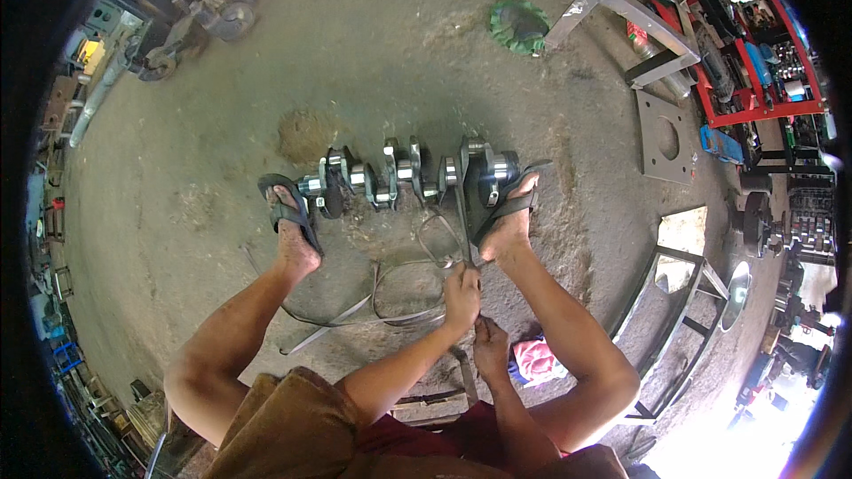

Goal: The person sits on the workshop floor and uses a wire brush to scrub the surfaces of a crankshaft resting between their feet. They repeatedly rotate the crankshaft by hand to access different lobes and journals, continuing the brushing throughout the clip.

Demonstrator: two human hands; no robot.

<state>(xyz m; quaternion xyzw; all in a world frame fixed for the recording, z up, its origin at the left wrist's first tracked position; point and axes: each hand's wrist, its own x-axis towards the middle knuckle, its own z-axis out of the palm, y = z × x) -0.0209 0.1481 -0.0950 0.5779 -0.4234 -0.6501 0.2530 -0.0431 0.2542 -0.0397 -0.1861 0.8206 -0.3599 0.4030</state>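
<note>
A steel crankshaft [410,172] with shiny journals lies crosswise on the floor between my two sandalled feet. A long narrow strip [464,226] runs from its right-hand part back toward me. My left hand [462,295] is closed around this strip just short of the crankshaft. Nearer to me, my right hand [491,346] is also closed, right beside the left; its fingers hide most of what they grip, seemingly the strip's end. A loose grey strap [355,309] curls over the floor to the left of my hands.
A pink and blue cloth [537,361] lies by my right leg. A metal frame [683,319] stands to the right, and a red rack [754,111] with parts is at the far right. Beyond the crankshaft sits a green round object [519,27]. Machinery [182,40] lines the far left.
</note>
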